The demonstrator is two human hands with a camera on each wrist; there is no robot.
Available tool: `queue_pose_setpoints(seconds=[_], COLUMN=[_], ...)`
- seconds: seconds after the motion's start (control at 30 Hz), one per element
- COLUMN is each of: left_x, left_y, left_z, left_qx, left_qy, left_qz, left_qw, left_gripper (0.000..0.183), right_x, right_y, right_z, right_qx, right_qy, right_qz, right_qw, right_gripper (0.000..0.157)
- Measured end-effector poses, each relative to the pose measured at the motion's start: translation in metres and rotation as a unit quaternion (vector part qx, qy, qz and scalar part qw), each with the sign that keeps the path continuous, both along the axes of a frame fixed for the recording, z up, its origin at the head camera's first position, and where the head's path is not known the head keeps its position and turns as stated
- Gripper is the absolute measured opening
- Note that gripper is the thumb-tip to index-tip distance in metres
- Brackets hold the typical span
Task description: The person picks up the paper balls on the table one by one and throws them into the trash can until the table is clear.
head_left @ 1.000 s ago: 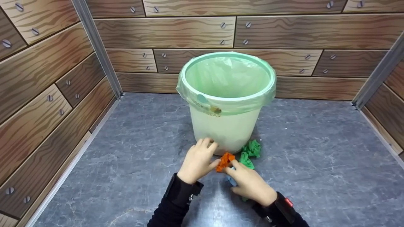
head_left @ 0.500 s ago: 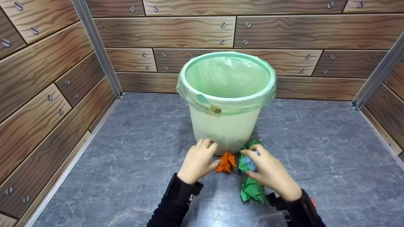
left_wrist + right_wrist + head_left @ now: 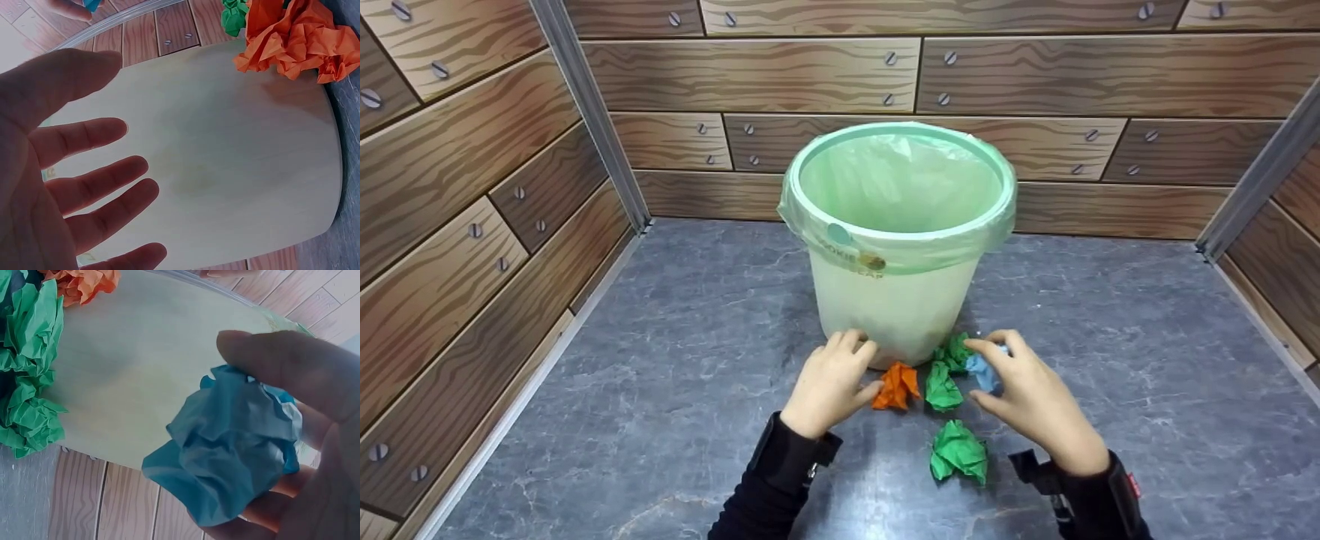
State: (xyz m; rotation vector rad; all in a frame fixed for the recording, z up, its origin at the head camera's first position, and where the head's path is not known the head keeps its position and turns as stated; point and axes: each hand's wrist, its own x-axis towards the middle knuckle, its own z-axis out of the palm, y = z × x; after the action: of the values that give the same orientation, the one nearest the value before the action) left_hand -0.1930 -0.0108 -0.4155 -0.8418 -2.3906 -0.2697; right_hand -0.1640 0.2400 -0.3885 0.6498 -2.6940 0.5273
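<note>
In the head view my right hand [image 3: 1039,401] is right of the bin's base, holding a crumpled ball of blue paper [image 3: 982,373]. The right wrist view shows thumb and fingers around this blue paper ball [image 3: 225,450]. My left hand [image 3: 829,386] is by the front left of the bin, its fingers spread apart and nothing in them in the left wrist view. An orange crumpled paper ball [image 3: 895,386] lies just right of the left thumb. Two green paper balls [image 3: 943,386] sit between the orange one and my right hand; another green paper ball [image 3: 959,451] lies nearer me.
A pale green bin [image 3: 896,300], lined with a translucent green bag [image 3: 990,232], stands upright behind the hands. It is on a grey marbled floor [image 3: 697,315]. Wood-patterned panels [image 3: 765,75] enclose the back and sides.
My right hand has moved right, away from the orange paper, carrying the blue paper ball. The near green ball, earlier mostly covered by that hand, now shows fully. My left hand stays put.
</note>
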Motion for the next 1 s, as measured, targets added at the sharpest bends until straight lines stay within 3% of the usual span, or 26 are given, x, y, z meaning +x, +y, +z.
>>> queue_pose_setpoints(seconds=[0.27, 0.37, 0.47, 0.63, 0.8, 0.9, 1.0], left_x=[0.000, -0.001, -0.001, -0.001, -0.002, -0.002, -0.002], left_y=[-0.002, -0.001, 0.000, 0.000, -0.001, -0.001, 0.000], left_z=[-0.001, -0.001, -0.001, 0.001, 0.002, 0.001, 0.000], left_qx=[-0.010, -0.013, -0.011, -0.015, -0.020, -0.022, -0.023], left_qy=[-0.004, -0.005, -0.007, -0.011, -0.013, -0.018, -0.028], left_qz=[0.008, 0.005, 0.003, 0.004, 0.011, 0.012, 0.012], left_qw=[0.9999, 0.9999, 0.9999, 0.9998, 0.9997, 0.9995, 0.9993], left_gripper=[0.033, 0.034, 0.034, 0.033, 0.035, 0.035, 0.035], right_x=[0.005, 0.010, 0.015, 0.017, 0.002, -0.012, -0.025], right_y=[-0.003, -0.003, -0.002, -0.002, -0.009, -0.014, -0.020], right_z=[0.006, 0.012, 0.020, 0.042, 0.076, 0.099, 0.118], right_qx=[-0.011, -0.021, -0.048, -0.131, -0.244, -0.303, -0.335], right_qy=[0.018, 0.059, 0.126, 0.235, 0.324, 0.346, 0.337], right_qz=[0.002, 0.012, 0.037, 0.072, 0.068, 0.050, 0.038], right_qw=[1.000, 0.998, 0.990, 0.960, 0.912, 0.886, 0.879], right_gripper=[0.061, 0.063, 0.064, 0.049, 0.051, 0.051, 0.054])
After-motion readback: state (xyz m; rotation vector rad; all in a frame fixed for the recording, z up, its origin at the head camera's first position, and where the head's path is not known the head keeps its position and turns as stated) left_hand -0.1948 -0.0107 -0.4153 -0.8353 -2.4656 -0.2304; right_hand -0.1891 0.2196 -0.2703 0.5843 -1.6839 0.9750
